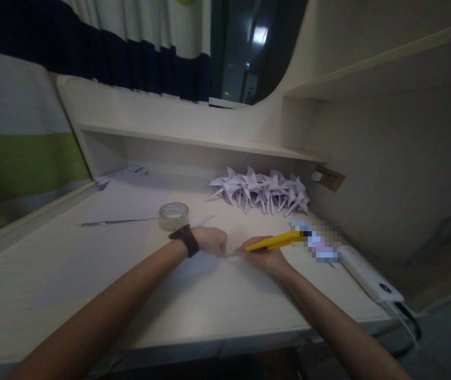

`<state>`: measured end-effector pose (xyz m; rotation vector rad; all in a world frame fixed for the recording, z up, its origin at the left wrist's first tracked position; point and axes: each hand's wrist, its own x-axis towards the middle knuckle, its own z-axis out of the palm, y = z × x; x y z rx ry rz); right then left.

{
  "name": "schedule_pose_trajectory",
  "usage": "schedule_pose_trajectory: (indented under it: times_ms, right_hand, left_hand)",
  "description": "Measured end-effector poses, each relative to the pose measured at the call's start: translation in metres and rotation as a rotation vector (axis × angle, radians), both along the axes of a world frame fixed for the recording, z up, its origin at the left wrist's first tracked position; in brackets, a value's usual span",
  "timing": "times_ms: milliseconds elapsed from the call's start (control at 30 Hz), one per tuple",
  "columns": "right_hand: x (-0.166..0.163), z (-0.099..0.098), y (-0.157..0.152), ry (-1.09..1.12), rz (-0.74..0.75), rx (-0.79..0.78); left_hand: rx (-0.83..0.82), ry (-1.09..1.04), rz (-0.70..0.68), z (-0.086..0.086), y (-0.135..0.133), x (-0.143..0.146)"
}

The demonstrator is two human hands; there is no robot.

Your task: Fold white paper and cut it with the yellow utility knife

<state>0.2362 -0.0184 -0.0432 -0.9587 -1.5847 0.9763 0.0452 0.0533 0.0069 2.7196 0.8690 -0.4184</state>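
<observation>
My right hand (264,257) is closed round a yellow utility knife (275,242), whose tip points left at a thin pale strip lying on the desk. My left hand (212,240), with a black watch on its wrist, is curled into a loose fist and presses down on the same strip just left of the knife. What lies under its fingers is too small to name. Both hands rest on a sheet of white paper (205,279) spread over the desk.
A roll of clear tape (174,215) stands behind my left wrist. A pile of folded pale-purple paper pinwheels (263,191) lies at the back. A white power strip (368,277) runs along the right edge. A long thin tool (110,222) lies on the left.
</observation>
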Motion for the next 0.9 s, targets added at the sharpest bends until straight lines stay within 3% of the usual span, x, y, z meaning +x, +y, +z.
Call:
schedule_pose_trajectory:
  times_ms: [200,333,600,900]
  right_hand:
    - [0.001,0.002,-0.001,-0.044,0.006,0.011]
    - [0.001,0.006,-0.003,-0.047,0.013,-0.006]
    - [0.001,0.004,-0.002,-0.05,0.013,0.011]
    - [0.001,0.006,-0.002,-0.056,0.015,0.009]
  left_hand:
    - [0.052,0.105,0.048,0.02,-0.01,0.01]
    - [0.02,0.136,0.015,0.024,-0.008,0.016]
    - [-0.051,0.146,0.014,0.018,-0.003,0.018]
    - [-0.119,0.08,-0.075,-0.002,0.015,0.012]
